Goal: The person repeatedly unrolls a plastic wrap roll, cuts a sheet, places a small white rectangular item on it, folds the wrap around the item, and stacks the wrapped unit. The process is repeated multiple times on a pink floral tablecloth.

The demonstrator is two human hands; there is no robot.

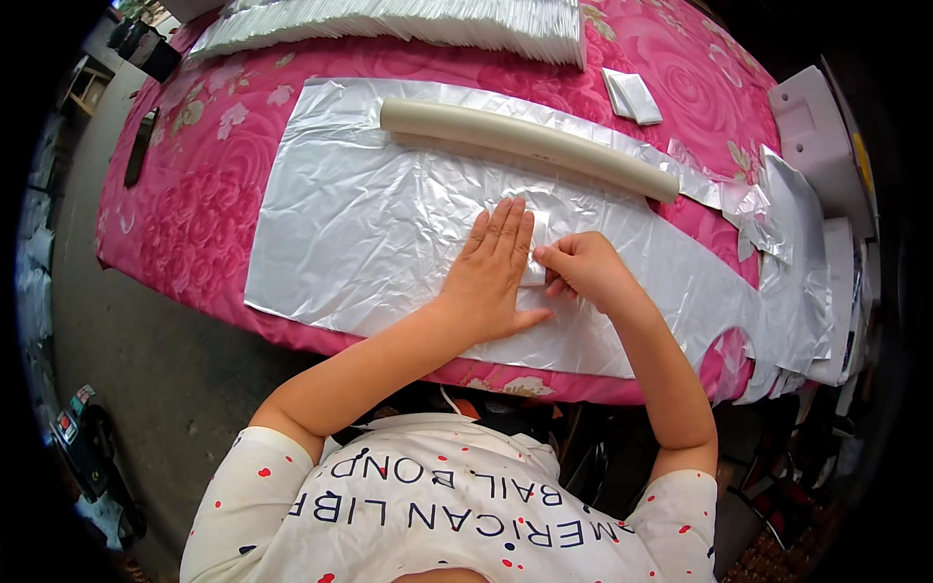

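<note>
My left hand [498, 267] lies flat with its fingers stretched, pressing on a small folded white plastic bag [538, 229]. Part of that bag is hidden beneath the palm. At the bag's right edge, the thumb and forefinger of my right hand [586, 269] pinch together. Both hands rest over a wide stack of thin, shiny whitish plastic bags [335, 209], wrinkled and spread over the table. Across the far part of the stack lies a long beige tube [530, 144], beyond my fingers and touching neither hand.
A pink floral cloth [190, 209] covers the table. Many folded white bags [389, 31] stand in a long row at the far edge. One folded packet [632, 97] lies far right. White foam boxes [821, 146] stand right; a phone [142, 146] and dark cup [144, 49] sit left.
</note>
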